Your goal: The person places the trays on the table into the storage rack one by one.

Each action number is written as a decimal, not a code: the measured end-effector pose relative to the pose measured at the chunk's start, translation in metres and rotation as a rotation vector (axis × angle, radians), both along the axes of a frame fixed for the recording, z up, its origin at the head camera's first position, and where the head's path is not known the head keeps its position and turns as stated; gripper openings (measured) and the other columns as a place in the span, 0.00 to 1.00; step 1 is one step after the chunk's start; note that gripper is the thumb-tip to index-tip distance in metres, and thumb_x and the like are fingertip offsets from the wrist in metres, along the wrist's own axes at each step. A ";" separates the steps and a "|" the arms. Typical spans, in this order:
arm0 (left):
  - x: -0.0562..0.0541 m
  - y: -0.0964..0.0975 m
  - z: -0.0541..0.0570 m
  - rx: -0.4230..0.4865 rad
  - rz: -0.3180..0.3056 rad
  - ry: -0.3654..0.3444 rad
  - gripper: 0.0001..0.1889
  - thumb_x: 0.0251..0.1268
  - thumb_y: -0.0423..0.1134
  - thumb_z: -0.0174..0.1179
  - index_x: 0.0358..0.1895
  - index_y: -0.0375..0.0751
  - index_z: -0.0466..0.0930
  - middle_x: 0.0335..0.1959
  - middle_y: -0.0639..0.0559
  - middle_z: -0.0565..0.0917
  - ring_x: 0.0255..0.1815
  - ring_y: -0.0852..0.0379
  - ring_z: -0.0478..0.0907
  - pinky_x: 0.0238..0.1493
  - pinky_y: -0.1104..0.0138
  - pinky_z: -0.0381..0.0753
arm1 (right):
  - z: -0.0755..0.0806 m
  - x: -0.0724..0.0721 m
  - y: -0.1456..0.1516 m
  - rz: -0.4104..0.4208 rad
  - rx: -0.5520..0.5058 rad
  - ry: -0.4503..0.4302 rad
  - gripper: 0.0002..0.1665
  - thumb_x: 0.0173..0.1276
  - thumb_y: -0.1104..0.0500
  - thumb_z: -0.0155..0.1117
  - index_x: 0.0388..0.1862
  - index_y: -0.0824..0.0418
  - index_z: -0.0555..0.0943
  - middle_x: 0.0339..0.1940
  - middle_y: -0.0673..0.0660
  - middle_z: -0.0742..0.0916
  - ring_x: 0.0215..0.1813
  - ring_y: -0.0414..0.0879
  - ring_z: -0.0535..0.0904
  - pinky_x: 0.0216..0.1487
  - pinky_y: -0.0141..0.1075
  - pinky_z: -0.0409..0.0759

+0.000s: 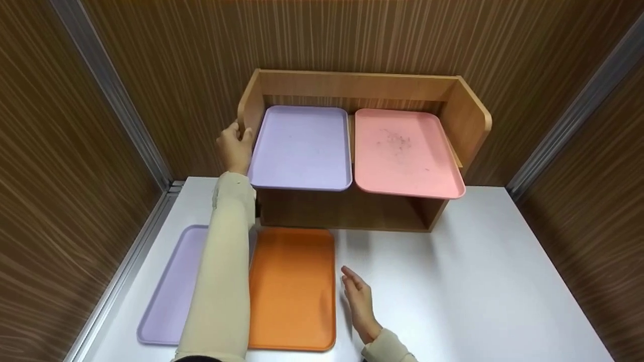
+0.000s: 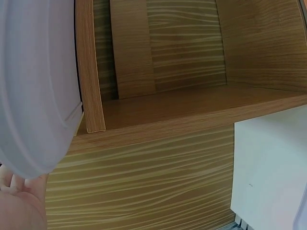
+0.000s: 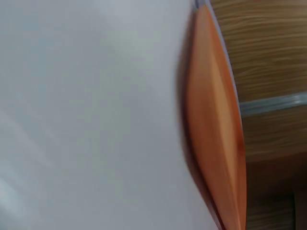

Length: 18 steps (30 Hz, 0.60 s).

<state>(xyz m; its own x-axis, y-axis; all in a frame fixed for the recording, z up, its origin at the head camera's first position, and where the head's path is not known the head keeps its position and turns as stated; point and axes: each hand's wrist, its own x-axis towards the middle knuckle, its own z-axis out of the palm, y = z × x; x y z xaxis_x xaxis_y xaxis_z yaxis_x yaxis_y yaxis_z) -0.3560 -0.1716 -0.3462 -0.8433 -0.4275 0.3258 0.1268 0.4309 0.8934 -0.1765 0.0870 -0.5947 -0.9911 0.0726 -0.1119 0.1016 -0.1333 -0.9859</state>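
Note:
My left hand (image 1: 235,151) grips the left side panel of a two-level wooden shelf (image 1: 357,83), thumb on the inner side. Right beside it, a purple tray (image 1: 304,148) lies on the upper level; the left wrist view shows its pale underside (image 2: 29,86) just above the hand (image 2: 21,206). To its right is a pink tray (image 1: 407,153) with dark marks, jutting past the shelf's front. My right hand (image 1: 359,301), fingers extended, is at the right edge of an orange tray (image 1: 293,289) on the white table and holds nothing.
A second purple tray (image 1: 168,296) lies left of the orange one, partly hidden by my left sleeve (image 1: 219,281). The shelf's lower compartment (image 1: 342,208) faces me above the white table (image 1: 478,291). Wood-patterned walls (image 1: 568,141) with metal corner strips enclose the space.

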 end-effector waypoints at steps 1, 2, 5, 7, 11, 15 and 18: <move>0.000 0.000 0.000 0.005 -0.002 0.000 0.13 0.70 0.36 0.53 0.51 0.34 0.79 0.48 0.42 0.82 0.45 0.52 0.76 0.52 0.62 0.74 | -0.001 0.002 -0.002 0.002 0.004 -0.010 0.25 0.73 0.61 0.47 0.64 0.75 0.66 0.66 0.70 0.70 0.69 0.63 0.61 0.67 0.54 0.58; -0.001 0.000 0.000 0.006 -0.003 0.000 0.13 0.70 0.36 0.53 0.51 0.34 0.79 0.48 0.42 0.82 0.45 0.52 0.76 0.52 0.62 0.74 | -0.002 0.004 -0.003 0.005 0.010 -0.017 0.26 0.73 0.61 0.46 0.64 0.76 0.65 0.66 0.70 0.69 0.69 0.63 0.61 0.67 0.55 0.57; -0.001 0.000 -0.001 0.005 -0.008 0.005 0.13 0.70 0.36 0.53 0.50 0.33 0.79 0.47 0.42 0.82 0.43 0.52 0.76 0.52 0.62 0.74 | -0.005 0.009 -0.008 0.001 0.022 -0.025 0.26 0.73 0.62 0.47 0.64 0.78 0.63 0.66 0.72 0.69 0.69 0.64 0.60 0.67 0.54 0.57; -0.002 -0.001 -0.001 -0.009 -0.003 0.009 0.13 0.70 0.36 0.53 0.50 0.33 0.79 0.47 0.42 0.83 0.43 0.52 0.76 0.51 0.62 0.75 | -0.008 0.011 -0.010 -0.002 0.034 -0.020 0.27 0.73 0.63 0.48 0.64 0.78 0.63 0.66 0.73 0.69 0.69 0.64 0.61 0.67 0.53 0.59; -0.002 -0.002 -0.002 -0.050 0.016 0.020 0.12 0.69 0.36 0.55 0.49 0.34 0.80 0.46 0.42 0.83 0.43 0.52 0.77 0.50 0.62 0.75 | -0.012 0.015 -0.015 -0.006 0.047 -0.011 0.26 0.72 0.65 0.48 0.65 0.78 0.62 0.66 0.74 0.68 0.66 0.64 0.65 0.63 0.47 0.68; -0.003 -0.002 -0.002 -0.064 0.021 0.025 0.13 0.68 0.36 0.55 0.50 0.34 0.80 0.45 0.41 0.83 0.42 0.52 0.78 0.49 0.62 0.75 | -0.015 0.018 -0.019 0.023 0.041 -0.014 0.27 0.72 0.66 0.49 0.66 0.78 0.61 0.66 0.74 0.67 0.66 0.64 0.65 0.57 0.38 0.74; -0.002 -0.001 -0.002 -0.059 0.019 0.021 0.13 0.69 0.36 0.54 0.50 0.33 0.80 0.44 0.41 0.83 0.41 0.52 0.77 0.48 0.62 0.75 | -0.018 0.020 -0.021 0.033 0.034 0.001 0.28 0.70 0.68 0.51 0.66 0.78 0.60 0.67 0.74 0.66 0.67 0.64 0.64 0.57 0.37 0.73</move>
